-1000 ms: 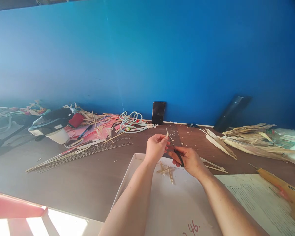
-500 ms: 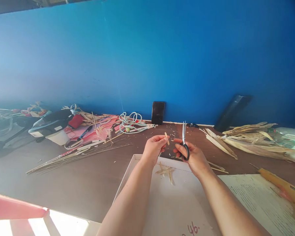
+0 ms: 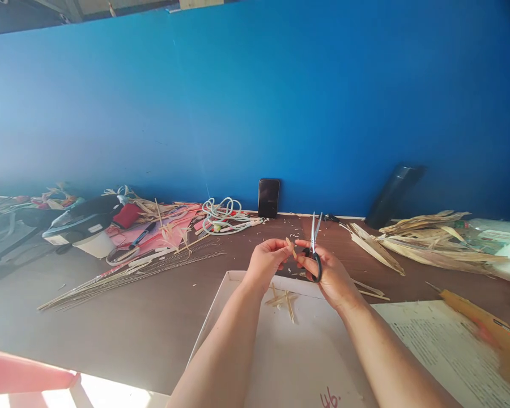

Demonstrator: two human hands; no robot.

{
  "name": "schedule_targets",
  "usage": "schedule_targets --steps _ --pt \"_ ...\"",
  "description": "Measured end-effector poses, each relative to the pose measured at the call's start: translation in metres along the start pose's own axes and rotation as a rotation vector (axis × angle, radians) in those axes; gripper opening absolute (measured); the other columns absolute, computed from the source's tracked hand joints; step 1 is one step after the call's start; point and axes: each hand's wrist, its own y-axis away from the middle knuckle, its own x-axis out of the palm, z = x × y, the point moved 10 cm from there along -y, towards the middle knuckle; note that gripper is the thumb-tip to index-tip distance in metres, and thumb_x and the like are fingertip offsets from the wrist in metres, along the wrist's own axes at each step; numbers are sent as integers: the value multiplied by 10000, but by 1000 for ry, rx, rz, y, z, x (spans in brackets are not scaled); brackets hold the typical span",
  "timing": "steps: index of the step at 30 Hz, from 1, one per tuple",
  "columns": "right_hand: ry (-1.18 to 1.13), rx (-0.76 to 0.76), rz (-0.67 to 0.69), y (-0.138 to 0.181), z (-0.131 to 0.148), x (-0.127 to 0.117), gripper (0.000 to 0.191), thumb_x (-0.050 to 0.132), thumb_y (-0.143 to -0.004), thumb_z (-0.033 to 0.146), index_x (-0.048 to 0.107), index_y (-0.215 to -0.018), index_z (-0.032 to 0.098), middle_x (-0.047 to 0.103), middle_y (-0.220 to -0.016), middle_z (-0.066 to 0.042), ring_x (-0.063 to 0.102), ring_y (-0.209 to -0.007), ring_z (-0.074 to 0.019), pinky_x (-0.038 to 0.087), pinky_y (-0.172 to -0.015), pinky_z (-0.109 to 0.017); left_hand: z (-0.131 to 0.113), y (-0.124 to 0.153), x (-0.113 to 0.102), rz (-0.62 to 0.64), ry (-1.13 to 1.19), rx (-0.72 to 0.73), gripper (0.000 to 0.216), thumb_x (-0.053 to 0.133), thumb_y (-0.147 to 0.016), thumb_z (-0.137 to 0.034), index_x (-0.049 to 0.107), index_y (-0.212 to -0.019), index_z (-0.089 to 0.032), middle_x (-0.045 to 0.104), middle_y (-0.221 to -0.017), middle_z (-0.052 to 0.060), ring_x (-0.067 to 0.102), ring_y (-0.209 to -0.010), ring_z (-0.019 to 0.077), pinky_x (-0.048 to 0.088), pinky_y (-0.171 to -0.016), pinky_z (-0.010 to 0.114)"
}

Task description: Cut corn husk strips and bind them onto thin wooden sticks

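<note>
Pinched between the thumb and fingers of my left hand [image 3: 268, 262] is a small pale strip of dried husk [image 3: 290, 245]. My right hand [image 3: 329, 276] holds scissors [image 3: 315, 249] with black handles, their blades parted and pointing up, away from me. The thumb and fingertips of my right hand come close to the strip; whether they touch it I cannot tell. Below my hands, several pale strips [image 3: 287, 301] lie crossed in a shallow white box [image 3: 238, 277], whose floor bears a red handwritten number.
A phone [image 3: 268, 198] leans against the blue wall. Coiled pale cord [image 3: 227, 215], thin wires [image 3: 153, 272] and a black cap [image 3: 85, 218] lie left. Dried husks [image 3: 433, 246], a dark cylinder [image 3: 395, 195], a printed sheet [image 3: 442, 334] and a bottle [image 3: 493, 232] are right.
My hands have come closer together, the right fingertips now near the strip. The scissor blades have spread apart. The whole view has shifted slightly.
</note>
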Motion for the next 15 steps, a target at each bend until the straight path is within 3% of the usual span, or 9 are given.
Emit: schedule_targets --steps 7,15 --pt "15 -24 -11 -1 -1 -3 501 639 -698 378 546 -1174 251 600 -820 -4 541 -716 -152 331 -530 -224 5 -1 2 17 4 -6 291 689 -622 -402 640 -737 -139 549 -630 1 438 -546 59 332 -474 168" --pt "126 -39 -90 1 7 -10 490 618 -705 408 553 -1159 235 618 -850 -23 568 -734 -170 385 -570 -244 15 -6 -15 -94 131 -82 371 718 -597 -390 683 -873 -144 620 -782 43 428 -532 34 335 -462 151"
